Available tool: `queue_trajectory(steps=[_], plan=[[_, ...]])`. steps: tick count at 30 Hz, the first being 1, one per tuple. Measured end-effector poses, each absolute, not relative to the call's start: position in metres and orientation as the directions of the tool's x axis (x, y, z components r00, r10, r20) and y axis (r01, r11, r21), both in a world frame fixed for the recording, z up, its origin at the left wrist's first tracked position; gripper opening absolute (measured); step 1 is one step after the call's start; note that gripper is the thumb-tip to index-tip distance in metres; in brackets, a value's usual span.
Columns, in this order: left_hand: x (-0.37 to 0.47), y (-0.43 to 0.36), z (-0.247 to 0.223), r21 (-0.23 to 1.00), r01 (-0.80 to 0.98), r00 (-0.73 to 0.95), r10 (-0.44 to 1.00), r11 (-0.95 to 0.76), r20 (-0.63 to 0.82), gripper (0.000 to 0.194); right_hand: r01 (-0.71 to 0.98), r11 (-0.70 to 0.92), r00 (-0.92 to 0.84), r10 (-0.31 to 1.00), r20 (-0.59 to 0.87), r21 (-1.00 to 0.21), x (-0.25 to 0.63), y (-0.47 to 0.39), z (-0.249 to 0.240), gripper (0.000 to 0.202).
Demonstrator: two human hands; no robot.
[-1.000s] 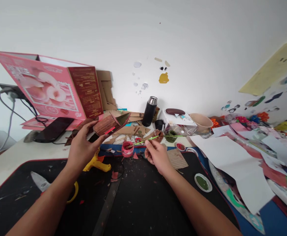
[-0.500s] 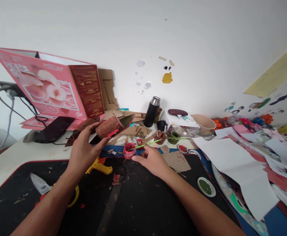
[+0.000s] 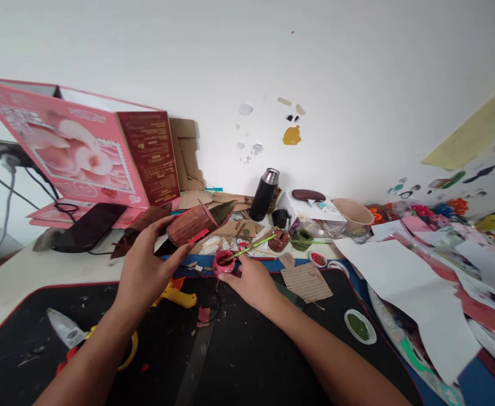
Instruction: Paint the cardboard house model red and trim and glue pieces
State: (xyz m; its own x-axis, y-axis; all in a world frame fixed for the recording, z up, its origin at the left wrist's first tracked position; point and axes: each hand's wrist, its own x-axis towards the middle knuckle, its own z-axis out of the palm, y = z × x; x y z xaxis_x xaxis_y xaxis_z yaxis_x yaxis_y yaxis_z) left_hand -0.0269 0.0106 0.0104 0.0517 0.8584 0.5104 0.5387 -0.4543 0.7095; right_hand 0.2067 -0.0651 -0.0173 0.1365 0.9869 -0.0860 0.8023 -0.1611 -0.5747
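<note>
My left hand (image 3: pixel 145 265) is closed around a brown-painted cardboard tube (image 3: pixel 191 225) with a pointed green inner end and a bright red strip on its lower edge. Against a small pink paint jar (image 3: pixel 223 263) rests my right hand (image 3: pixel 253 285), its thumb at the jar's lower front and its curled fingers at the right side. A paintbrush (image 3: pixel 255 246) with a light green handle leans out of the jar over those fingers. Below my left hand lies a yellow-handled tool (image 3: pixel 178 295), partly covered. Scissors (image 3: pixel 67 330) lie beside my left forearm.
A black bottle (image 3: pixel 265 194) stands behind, near brown (image 3: pixel 279 241) and green paint jars (image 3: pixel 302 240). Corrugated cardboard (image 3: pixel 307 280) and a lid with green paint (image 3: pixel 360 326) lie at right. White papers (image 3: pixel 416 293) cover the right side. A pink box (image 3: pixel 82 152) stands at left.
My right hand has shifted left, bringing its thumb onto the pink jar's front. The brush tilts more steeply. The left hand still holds the brown tube, and the view has shifted slightly.
</note>
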Motion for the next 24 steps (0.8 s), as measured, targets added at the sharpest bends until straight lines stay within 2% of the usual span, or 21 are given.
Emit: queue_trajectory(steps=[5,13,17,24], plan=[[-0.029,0.013,0.005,0.699,0.545,0.032,0.844,-0.463,0.535,0.054,0.784,-0.188,0.156,0.982,-0.107,-0.591,0.201,-0.063,-0.012,0.034],[-0.029,0.015,0.003,0.726,0.535,0.02,0.866,-0.432,0.499,0.055,0.758,-0.229,0.258,0.965,-0.041,-0.611,0.228,-0.058,-0.002,0.036],[-0.029,0.015,0.003,0.721,0.535,0.026,0.861,-0.441,0.507,0.053,0.786,-0.315,0.372,0.928,-0.001,-0.532,0.261,-0.06,-0.001,0.036],[-0.029,0.014,0.0,0.679,0.572,0.061,0.85,-0.46,0.524,0.052,0.796,-0.353,0.408,0.913,0.006,-0.492,0.29,-0.066,-0.01,0.032]])
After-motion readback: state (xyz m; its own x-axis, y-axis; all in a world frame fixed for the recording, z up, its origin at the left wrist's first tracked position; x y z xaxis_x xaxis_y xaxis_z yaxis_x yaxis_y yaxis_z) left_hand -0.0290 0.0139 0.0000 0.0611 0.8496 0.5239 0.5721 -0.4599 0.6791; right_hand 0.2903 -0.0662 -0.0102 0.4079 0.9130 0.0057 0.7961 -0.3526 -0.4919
